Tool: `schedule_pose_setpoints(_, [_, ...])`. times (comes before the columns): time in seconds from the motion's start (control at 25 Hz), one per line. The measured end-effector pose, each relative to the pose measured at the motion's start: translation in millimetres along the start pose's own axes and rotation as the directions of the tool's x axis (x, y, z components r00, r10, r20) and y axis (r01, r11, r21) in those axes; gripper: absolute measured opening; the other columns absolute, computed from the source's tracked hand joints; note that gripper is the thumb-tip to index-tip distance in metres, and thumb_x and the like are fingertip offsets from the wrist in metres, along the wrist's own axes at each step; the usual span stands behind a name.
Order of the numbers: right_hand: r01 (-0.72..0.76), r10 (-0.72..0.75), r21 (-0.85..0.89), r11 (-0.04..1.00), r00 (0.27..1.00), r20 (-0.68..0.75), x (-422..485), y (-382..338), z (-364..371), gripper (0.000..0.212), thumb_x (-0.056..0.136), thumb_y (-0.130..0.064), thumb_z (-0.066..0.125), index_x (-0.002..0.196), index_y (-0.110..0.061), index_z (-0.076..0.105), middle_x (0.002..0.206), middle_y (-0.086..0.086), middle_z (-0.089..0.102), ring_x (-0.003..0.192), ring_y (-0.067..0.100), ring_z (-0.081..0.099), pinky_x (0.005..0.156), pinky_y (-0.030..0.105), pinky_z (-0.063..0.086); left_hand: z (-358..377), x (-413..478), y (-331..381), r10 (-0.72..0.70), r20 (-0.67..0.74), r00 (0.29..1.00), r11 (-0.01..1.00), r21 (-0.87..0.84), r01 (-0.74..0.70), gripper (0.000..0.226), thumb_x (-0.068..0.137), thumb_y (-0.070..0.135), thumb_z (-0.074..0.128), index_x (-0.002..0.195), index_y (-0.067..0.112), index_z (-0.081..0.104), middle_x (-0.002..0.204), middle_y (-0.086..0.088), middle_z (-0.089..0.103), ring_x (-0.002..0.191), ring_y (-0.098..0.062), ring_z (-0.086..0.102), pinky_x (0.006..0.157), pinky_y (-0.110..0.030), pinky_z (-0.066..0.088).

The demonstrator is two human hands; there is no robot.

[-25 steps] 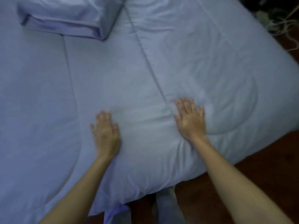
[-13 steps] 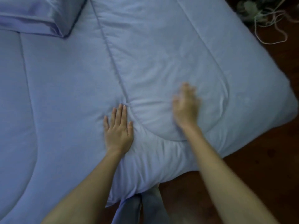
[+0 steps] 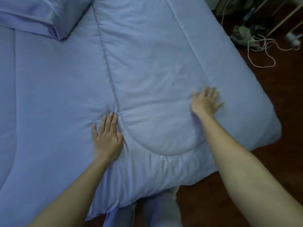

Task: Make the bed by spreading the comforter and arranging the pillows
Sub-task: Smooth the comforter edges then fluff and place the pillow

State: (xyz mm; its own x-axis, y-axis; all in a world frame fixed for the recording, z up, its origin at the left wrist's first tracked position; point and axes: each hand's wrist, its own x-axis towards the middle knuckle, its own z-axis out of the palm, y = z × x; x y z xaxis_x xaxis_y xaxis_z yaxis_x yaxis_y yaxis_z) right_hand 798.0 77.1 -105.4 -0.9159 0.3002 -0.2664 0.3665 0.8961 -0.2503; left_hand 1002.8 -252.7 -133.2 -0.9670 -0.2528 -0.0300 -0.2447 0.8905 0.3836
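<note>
Smoothing step: left hand (image 3: pixel 107 138) and right hand (image 3: pixel 205 102) press flat, fingers straight, gripping nothing, on the comforter (image 3: pixel 65 79) by the bed's near edge; pillow (image 3: pixel 37 15) lies far left. Next, probably sweep wrinkles outward

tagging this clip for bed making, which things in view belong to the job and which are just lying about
Part of the job: light blue quilted comforter, with the left hand and right hand flat on it; shiny blue satin pillow at the top left.
Just lying about: tangle of pale cords on the dark wooden floor; greyish crumpled bundle beside them.
</note>
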Motion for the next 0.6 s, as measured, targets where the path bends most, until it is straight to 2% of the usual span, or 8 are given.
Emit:
schedule_pose_setpoints(0.08, [0.329,-0.324,-0.059,0.942,0.942,0.086,1.6,-73.0,16.4,0.071,0.108,-0.054,0.037,0.168,-0.019,0.022,0.177,0.010,0.012,0.163,0.034,0.007,0.121,0.076,0.000,1.4,4.9,28.3,-0.143,-0.031,0.989,0.989,-0.042,0.142,0.069,0.091,0.023,0.040,0.158,0.008,0.035,0.167,-0.008,0.031,0.154,-0.032,0.025,0.122,-0.062,-0.001])
schedule_pose_setpoints(0.16, [0.693,-0.655,-0.085,0.715,0.708,0.265,-23.1,-132.4,36.5,0.066,0.109,-0.054,0.035,0.168,-0.030,0.019,0.178,0.002,0.005,0.163,0.029,0.004,0.121,0.075,-0.001,11.2,4.7,66.4,-0.209,-0.085,0.974,0.976,-0.073,0.203,0.067,0.094,0.027,0.040,0.157,0.003,0.034,0.166,-0.013,0.031,0.153,-0.037,0.026,0.121,-0.064,-0.001])
schedule_pose_setpoints(0.2, [0.791,-0.730,-0.079,0.607,0.595,0.338,-33.0,-140.9,41.2,0.063,0.110,-0.053,0.034,0.168,-0.034,0.018,0.178,-0.002,0.002,0.164,0.025,0.001,0.122,0.073,-0.003,20.6,2.0,87.3,-0.194,-0.104,0.975,0.980,-0.071,0.188,0.067,0.096,0.032,0.039,0.157,0.003,0.034,0.165,-0.015,0.031,0.152,-0.039,0.026,0.121,-0.065,0.002])
schedule_pose_setpoints(0.24, [0.832,-0.763,-0.087,0.547,0.539,0.355,-30.3,-135.6,41.4,0.061,0.111,-0.053,0.033,0.168,-0.037,0.018,0.178,-0.005,0.002,0.164,0.022,0.001,0.124,0.070,-0.003,31.5,0.0,110.2,-0.163,-0.112,0.980,0.986,-0.052,0.158,0.069,0.096,0.037,0.037,0.157,0.004,0.034,0.165,-0.016,0.031,0.152,-0.040,0.027,0.120,-0.065,0.005])
schedule_pose_setpoints(0.28, [0.836,-0.782,-0.081,0.542,0.538,0.314,-8.9,-116.0,35.4,0.060,0.111,-0.053,0.033,0.167,-0.039,0.020,0.178,-0.005,0.004,0.164,0.021,0.003,0.126,0.067,-0.001,45.4,-0.2,137.2,-0.129,-0.109,0.986,0.992,-0.021,0.127,0.071,0.096,0.042,0.037,0.157,0.006,0.035,0.165,-0.017,0.032,0.151,-0.041,0.029,0.119,-0.066,0.009])
schedule_pose_setpoints(0.4, [0.710,-0.705,-0.065,0.701,0.704,0.089,95.0,-11.4,2.1,0.060,0.108,-0.055,0.036,0.166,-0.040,0.025,0.177,-0.002,0.013,0.163,0.026,0.012,0.126,0.065,0.005,74.3,3.3,208.7,-0.069,-0.113,0.991,0.996,0.048,0.075,0.072,0.093,0.046,0.042,0.156,0.011,0.038,0.164,-0.019,0.032,0.150,-0.042,0.030,0.117,-0.065,0.016])
schedule_pose_setpoints(0.52, [0.434,-0.434,-0.004,0.901,0.899,-0.054,187.3,124.6,-48.6,0.062,0.107,-0.055,0.038,0.166,-0.040,0.026,0.176,0.000,0.018,0.161,0.030,0.016,0.124,0.064,0.008,85.5,9.8,244.1,-0.105,-0.138,0.985,0.990,0.076,0.116,0.071,0.093,0.045,0.043,0.157,0.014,0.038,0.164,-0.018,0.031,0.150,-0.042,0.029,0.117,-0.065,0.015])
schedule_pose_setpoints(0.6, [0.189,-0.190,0.150,0.970,0.982,-0.011,222.1,210.6,-64.1,0.062,0.108,-0.060,0.032,0.166,-0.037,0.028,0.174,0.004,0.025,0.157,0.035,0.027,0.123,0.062,0.018,84.0,12.2,242.4,-0.134,-0.152,0.979,0.985,0.084,0.148,0.072,0.092,0.045,0.042,0.158,0.015,0.036,0.165,-0.018,0.030,0.151,-0.042,0.027,0.118,-0.065,0.013])
